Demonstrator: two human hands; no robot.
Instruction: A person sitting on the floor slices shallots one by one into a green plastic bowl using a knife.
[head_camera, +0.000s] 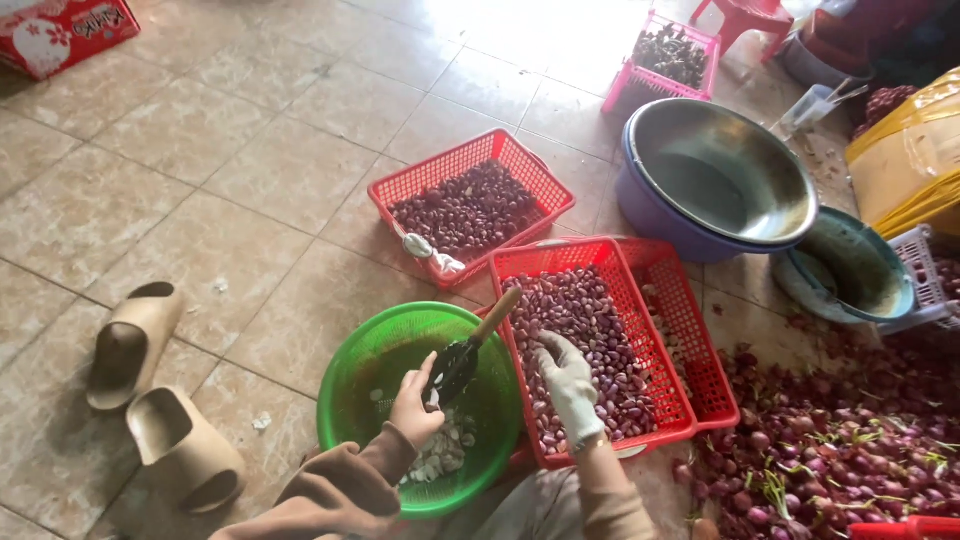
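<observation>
We are sitting on the tiled floor, and our left hand is closing around a small dark knife with a wooden handle, its handle pointing toward one o'clock, over the green round basket. Our gloved right hand is reaching into the red basket of peeled shallots at about three o'clock from the knife, fingers curling down among the bulbs; we cannot tell whether it is pinching one.

Pale peelings are lying in the green basket just below the left hand. A second red basket of darker shallots is sitting at twelve o'clock, and a heap of unpeeled shallots is spreading at four o'clock.

We are judging the main hazard to be the blade: it is hanging close to our bare left fingers, and a slip could nick them. The two baskets are touching, so a nudge could be tipping bulbs among the peelings. Loose shallots by the heap could be rolling across the floor.
</observation>
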